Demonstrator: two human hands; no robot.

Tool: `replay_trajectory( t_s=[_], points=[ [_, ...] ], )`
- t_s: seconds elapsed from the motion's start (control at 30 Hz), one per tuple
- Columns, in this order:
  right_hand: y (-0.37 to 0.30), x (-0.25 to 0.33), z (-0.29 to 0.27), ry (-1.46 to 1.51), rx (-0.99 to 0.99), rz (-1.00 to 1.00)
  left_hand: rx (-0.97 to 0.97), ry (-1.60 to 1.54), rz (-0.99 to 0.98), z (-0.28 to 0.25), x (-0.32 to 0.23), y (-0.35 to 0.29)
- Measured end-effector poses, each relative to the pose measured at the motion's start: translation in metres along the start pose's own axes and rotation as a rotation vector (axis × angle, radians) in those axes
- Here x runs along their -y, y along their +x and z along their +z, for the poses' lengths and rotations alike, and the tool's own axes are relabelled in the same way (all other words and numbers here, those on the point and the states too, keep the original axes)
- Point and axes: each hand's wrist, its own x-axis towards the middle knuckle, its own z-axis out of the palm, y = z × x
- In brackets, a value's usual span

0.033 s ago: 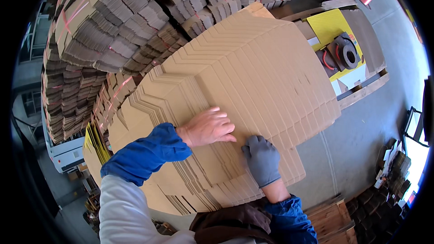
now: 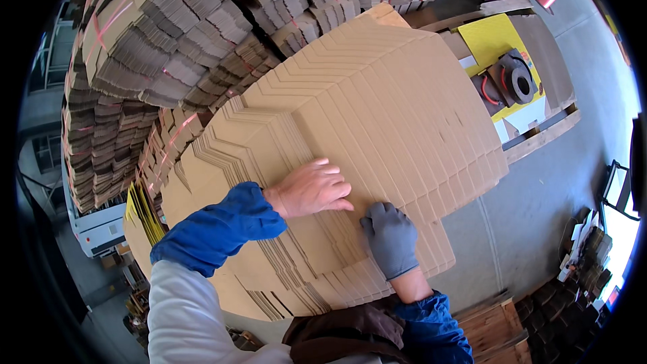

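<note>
A fanned layer of flat brown cardboard blanks [image 2: 404,108] overlaps in front of me, creased and stepped along the left. My bare left hand [image 2: 311,189] rests on top of the blanks near the middle, its fingers slightly bent and the thumb apart, with nothing in it. Just to its right, my right hand [image 2: 391,239] wears a grey glove and presses against the blanks with its fingers curled under. Whatever those fingers may grip is hidden beneath the knuckles.
Tall stacks of bundled cardboard [image 2: 168,40] with pink straps rise at the far left. Beyond the blanks at right, a dark device with a ring [image 2: 520,84] sits on a yellow sheet [image 2: 482,40]. A wooden pallet [image 2: 495,334] lies at the lower right.
</note>
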Motion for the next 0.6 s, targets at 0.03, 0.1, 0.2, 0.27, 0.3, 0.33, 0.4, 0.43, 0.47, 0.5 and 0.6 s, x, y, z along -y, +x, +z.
replay_trajectory(
  t_s=[0.03,0.1,0.2,0.27,0.3,0.33,0.4,0.43,0.47,0.5,0.6],
  points=[
    [0.000,0.000,0.000,-0.001,0.005,0.000,0.006,0.000,-0.005,-0.002,0.001,0.003],
    [0.001,0.000,-0.001,-0.012,0.017,-0.001,-0.020,-0.004,0.007,-0.002,0.002,0.009],
    [0.001,0.000,-0.002,-0.032,0.029,0.001,-0.054,-0.015,0.028,0.002,0.002,0.016],
    [0.001,-0.002,-0.001,-0.030,0.026,0.002,-0.059,-0.012,0.036,0.003,0.002,0.019],
    [0.001,-0.002,-0.002,-0.025,0.017,-0.009,-0.052,-0.006,0.034,0.002,0.001,0.019],
    [0.000,-0.002,-0.002,-0.019,0.009,-0.019,-0.045,0.001,0.033,0.001,0.001,0.020],
    [0.000,-0.002,-0.003,-0.024,-0.003,-0.034,-0.060,0.030,0.045,0.004,0.002,0.019],
    [0.000,-0.002,-0.003,-0.034,-0.005,-0.039,-0.067,0.044,0.051,0.006,0.001,0.018],
    [0.000,-0.002,-0.003,-0.045,-0.007,-0.044,-0.057,0.053,0.041,0.006,0.001,0.016],
    [0.001,-0.002,-0.004,-0.014,0.002,-0.021,-0.050,0.062,0.034,0.006,0.000,0.015],
    [0.000,-0.002,-0.008,0.076,0.012,0.023,-0.201,0.074,0.005,0.001,-0.005,0.016]
  ],
)
